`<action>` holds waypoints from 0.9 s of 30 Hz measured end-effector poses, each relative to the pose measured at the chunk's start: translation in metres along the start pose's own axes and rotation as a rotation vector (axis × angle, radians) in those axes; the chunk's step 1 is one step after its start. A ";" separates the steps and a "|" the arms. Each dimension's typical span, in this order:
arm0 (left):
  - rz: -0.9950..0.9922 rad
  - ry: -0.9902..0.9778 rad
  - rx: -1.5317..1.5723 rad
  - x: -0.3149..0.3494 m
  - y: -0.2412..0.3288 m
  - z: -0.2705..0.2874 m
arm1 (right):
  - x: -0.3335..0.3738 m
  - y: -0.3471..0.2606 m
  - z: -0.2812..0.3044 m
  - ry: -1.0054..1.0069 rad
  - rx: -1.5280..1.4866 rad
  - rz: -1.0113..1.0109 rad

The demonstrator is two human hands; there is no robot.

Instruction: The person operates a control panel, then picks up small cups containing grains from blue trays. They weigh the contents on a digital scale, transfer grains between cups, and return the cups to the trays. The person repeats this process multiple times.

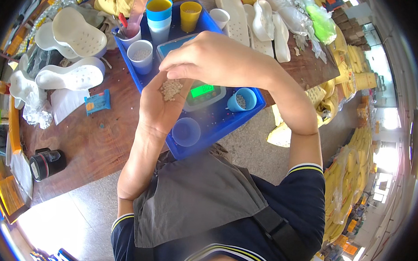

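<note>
My left hand is cupped palm up over the blue tray, holding a small heap of beige pellets. Just above its fingers, my right hand arches over with fingers bent and pressed together; whatever they pinch, if anything, is hidden. Partly under both hands lies a digital scale with a lit green display. In the tray's near corner stands a translucent cup. To the right, a light-blue cup holds greyish pellets, and a white cup of pellets stands at the left.
Stacked blue cups and a yellow cup stand at the tray's far end. White shoe-shaped pieces lie on the wooden table. Also there are a blue packet and a black round container. Yellow sacks are piled at right.
</note>
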State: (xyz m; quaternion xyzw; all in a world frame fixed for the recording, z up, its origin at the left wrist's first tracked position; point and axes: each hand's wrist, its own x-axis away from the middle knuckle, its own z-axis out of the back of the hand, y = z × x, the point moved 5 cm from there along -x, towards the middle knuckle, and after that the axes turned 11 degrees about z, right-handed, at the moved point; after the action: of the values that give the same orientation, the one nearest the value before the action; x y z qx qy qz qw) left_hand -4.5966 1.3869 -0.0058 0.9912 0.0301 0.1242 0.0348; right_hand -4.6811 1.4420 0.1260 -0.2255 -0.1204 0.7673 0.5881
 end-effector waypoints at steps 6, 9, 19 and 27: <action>0.007 0.041 0.164 0.002 0.003 0.001 | 0.006 0.028 0.019 0.073 0.127 -0.015; 0.001 0.064 0.186 0.005 0.004 0.001 | 0.009 0.055 0.011 -0.079 0.278 -0.208; -0.009 0.074 0.176 0.009 0.006 0.005 | 0.008 0.091 -0.022 -0.224 0.389 -0.285; 0.020 0.062 0.106 0.002 -0.003 -0.007 | -0.001 0.018 0.021 0.054 0.122 0.025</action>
State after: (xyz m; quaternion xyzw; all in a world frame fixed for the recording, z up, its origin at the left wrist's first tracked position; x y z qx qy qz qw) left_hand -4.5960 1.3901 0.0010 0.9876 0.0276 0.1534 -0.0201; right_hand -4.7060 1.4380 0.1362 -0.2113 -0.0547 0.7742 0.5941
